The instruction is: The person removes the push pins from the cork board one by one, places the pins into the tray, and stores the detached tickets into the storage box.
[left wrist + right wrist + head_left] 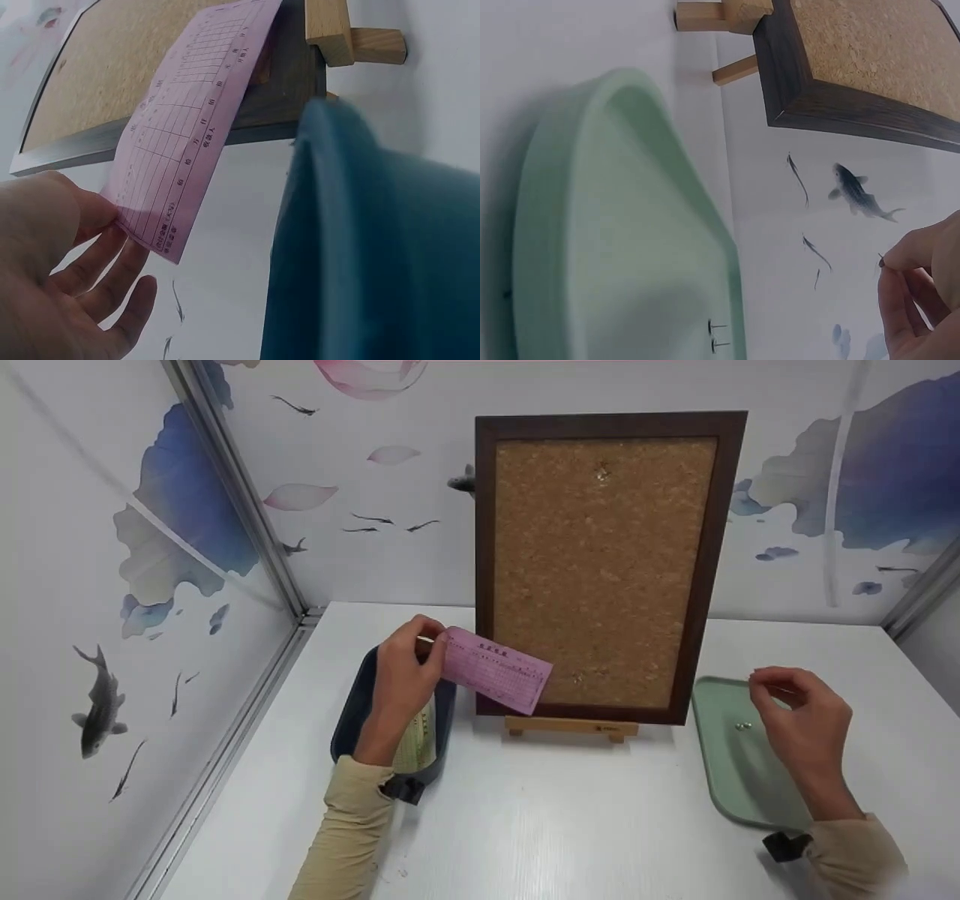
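Note:
In the head view, my left hand [405, 671] pinches a pink printed receipt slip [495, 669] by its upper left corner. The slip hangs tilted, overlapping the lower left corner of a framed corkboard [600, 570]. Between the thumb and fingertip of my right hand [806, 727] is a small thumbtack [881, 262], its point showing in the right wrist view. That hand is over the green tray [724, 787], where two thumbtacks [742, 726] lie close together. Beneath my left hand stands a dark blue bin [346, 731] with a yellow-green slip [417, 742] inside.
A small wooden easel [570, 726] supports the corkboard upright on the white table [570, 825]. Small shiny spots show on the cork near its top and bottom. White walls [360, 562] with fish and leaf prints stand behind and at the left.

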A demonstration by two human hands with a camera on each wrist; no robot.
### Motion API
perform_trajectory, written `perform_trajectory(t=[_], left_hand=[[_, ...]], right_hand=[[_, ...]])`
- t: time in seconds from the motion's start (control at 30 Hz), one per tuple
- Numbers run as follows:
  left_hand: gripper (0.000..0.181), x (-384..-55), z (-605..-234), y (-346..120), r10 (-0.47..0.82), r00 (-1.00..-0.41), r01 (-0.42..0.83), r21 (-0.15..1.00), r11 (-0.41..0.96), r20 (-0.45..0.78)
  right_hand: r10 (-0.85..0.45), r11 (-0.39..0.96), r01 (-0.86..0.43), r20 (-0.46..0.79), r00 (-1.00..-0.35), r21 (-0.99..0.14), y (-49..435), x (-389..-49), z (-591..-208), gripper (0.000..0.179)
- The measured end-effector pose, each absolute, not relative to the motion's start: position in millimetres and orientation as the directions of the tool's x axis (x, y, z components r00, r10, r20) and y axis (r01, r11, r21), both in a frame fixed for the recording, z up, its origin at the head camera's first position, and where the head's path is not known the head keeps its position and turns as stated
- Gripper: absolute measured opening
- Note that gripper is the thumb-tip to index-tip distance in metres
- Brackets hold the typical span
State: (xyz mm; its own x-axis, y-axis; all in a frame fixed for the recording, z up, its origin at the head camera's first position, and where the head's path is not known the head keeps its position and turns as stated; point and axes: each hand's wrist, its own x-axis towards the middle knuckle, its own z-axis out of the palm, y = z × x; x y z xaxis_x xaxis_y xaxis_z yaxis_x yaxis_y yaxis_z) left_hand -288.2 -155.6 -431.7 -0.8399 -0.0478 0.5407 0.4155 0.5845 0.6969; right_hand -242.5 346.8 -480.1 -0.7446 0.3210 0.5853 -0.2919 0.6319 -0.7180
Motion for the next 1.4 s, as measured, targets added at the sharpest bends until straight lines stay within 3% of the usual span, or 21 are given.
perform_trajectory(t=[0.53, 0.93, 1.4], left_hand=[[0.013, -288.0, -433.6, -164.8, -0.067, -0.87, 0.342, 0.696, 0.631, 0.488], [0.015, -287.1, -426.1, -180.3, -0.108, -0.892, 0.281, 0.726, 0.628, 0.439], [0.017, -280.2, -416.9, -195.4, -0.142, -0.922, 0.164, 0.695, 0.7, 0.36]], right_hand=[[0.31, 0.684, -0.118, 0.434, -0.846, -0.72, 377.8, -231.5, -507.6, 0.012], [0.226, 0.711, -0.081, 0.336, -0.914, -0.699, 389.2, -230.0, -509.7, 0.016], [0.175, 0.754, -0.071, 0.304, -0.937, -0.653, 391.1, -231.1, -513.1, 0.017]])
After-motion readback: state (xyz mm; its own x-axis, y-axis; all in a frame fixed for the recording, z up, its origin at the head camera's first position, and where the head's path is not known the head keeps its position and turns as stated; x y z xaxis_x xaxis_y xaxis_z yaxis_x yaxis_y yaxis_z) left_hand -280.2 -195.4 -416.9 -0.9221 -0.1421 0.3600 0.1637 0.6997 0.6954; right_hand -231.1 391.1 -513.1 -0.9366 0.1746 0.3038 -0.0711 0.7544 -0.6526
